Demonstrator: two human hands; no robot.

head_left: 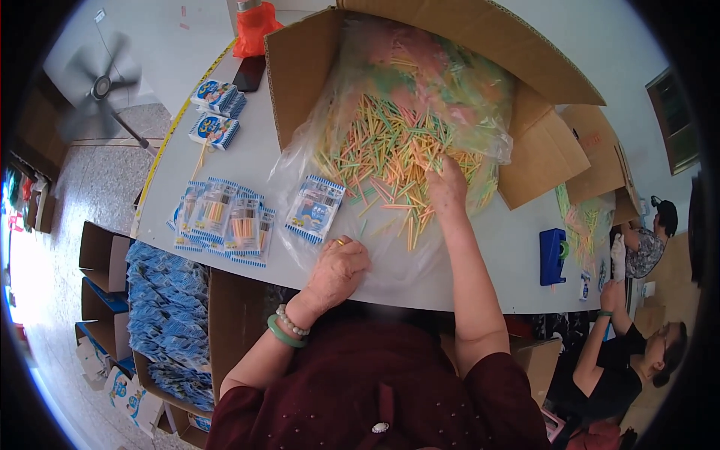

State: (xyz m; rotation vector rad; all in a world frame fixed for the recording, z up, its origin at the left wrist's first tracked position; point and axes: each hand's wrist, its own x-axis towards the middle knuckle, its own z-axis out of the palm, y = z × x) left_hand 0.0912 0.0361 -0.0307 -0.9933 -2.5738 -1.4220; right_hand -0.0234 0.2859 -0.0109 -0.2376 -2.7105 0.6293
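A spilling heap of thin pastel sticks (390, 142), pink, green and yellow, lies on clear plastic at the mouth of a tipped cardboard box (304, 82). At the heap's right side my right hand (448, 187) has its fingers closed on some of these sticks. My left hand (341, 268), with a ring and bracelets at the wrist, rests curled by the table's near edge on the clear plastic sheet (412, 274); its fingertips are hidden. Just beyond it lies a single blue-and-white packet (315, 208). Several filled packets (225, 217) overlap farther left, with sticks showing through their windows.
Small blue-and-white boxes (215, 129) stand at the far left, near a dark phone (249, 73) and a red bag (256, 28). A blue tape dispenser (553, 257) sits at right. Below left, a carton holds many blue packets (169, 307). Two people work at the right.
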